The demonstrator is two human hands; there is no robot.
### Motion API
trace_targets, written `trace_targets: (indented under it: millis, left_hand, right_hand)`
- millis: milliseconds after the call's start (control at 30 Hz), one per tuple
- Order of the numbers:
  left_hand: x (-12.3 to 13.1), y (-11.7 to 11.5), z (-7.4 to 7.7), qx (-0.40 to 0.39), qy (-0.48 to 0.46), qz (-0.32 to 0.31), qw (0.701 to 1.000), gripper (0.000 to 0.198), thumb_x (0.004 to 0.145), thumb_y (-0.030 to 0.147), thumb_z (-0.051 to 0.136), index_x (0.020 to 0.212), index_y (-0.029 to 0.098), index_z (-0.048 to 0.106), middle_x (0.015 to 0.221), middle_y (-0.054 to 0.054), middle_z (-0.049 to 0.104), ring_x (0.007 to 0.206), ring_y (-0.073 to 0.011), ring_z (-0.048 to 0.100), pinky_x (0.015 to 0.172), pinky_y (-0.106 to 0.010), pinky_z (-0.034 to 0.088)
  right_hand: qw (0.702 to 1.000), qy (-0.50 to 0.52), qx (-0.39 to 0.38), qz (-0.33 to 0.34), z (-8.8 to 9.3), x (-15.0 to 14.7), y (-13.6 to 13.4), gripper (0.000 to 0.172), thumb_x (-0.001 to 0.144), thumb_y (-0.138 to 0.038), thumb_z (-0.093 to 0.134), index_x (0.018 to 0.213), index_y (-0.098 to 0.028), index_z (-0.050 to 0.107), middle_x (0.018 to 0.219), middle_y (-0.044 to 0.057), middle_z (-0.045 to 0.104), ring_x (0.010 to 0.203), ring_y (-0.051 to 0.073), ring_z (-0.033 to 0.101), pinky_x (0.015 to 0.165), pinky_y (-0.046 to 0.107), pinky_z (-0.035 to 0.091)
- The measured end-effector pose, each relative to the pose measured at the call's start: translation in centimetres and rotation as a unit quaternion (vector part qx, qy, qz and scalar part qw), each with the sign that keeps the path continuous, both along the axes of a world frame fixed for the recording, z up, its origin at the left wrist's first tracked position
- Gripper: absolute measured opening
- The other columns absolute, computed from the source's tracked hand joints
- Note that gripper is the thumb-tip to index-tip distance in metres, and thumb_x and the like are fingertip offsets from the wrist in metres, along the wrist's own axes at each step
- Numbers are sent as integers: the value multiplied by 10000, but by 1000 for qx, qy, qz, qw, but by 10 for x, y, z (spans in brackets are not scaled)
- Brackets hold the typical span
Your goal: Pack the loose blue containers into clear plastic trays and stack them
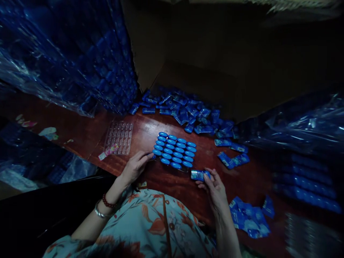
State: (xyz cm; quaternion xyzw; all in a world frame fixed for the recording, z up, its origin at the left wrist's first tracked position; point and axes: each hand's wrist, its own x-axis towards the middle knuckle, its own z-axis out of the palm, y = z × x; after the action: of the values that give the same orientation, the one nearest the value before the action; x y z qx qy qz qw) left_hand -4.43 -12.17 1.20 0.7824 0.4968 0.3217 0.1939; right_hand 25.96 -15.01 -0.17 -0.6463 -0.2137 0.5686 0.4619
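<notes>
In the middle of the table, blue oval-topped pieces (172,151) stand in close rows, with a clear plastic edge showing beneath the front row. My left hand (135,167) is at their near left corner, thumb and fingertips closed on a small blue piece (153,157), mostly hidden by the fingers. My right hand (214,185) grips a small blue printed bottle (198,175), lying sideways just in front of the rows' near right corner. Left of the rows lies a clear plastic tray (120,136) with moulded pockets, a pink-and-white scrap (109,151) on it.
A heap of small blue printed items (188,111) spreads behind the rows, against cardboard. More blue packets (249,216) lie at the right. Plastic-wrapped blue stacks (102,68) rise at left, others (303,122) at right. A clear tray (309,233) sits lower right.
</notes>
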Motion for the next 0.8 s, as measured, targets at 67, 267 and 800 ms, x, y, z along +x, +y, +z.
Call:
trace_targets:
  millis: [67,267,800]
  left_hand:
    - [1,0,0,33,7,-23,999,272,913,138,415,1116,200,585,1018,-96,639,906,-150,614,772,-261,515]
    - [-3,-7,-10,111,60,-61,990,207,887,78,467,1051,150,571,1023,-120,630,939,-164,592,771,-293,524]
    - [4,38,40,-94,180,-180,962,225,916,110,366,918,176,582,1007,-68,596,892,-163,563,760,-270,454]
  right_hand:
    - [1000,-19,23,-3,0,-2,-3,538,573,-426,796,976,-194,526,830,-12,621,540,124,636,501,242,533]
    - [988,-103,100,50,-7,-13,-19,350,704,-391,706,951,-196,553,874,26,636,710,158,661,668,305,567]
    - [928,-300,199,95,-13,-23,-19,236,801,-327,619,987,-182,610,833,41,648,658,148,622,585,284,538]
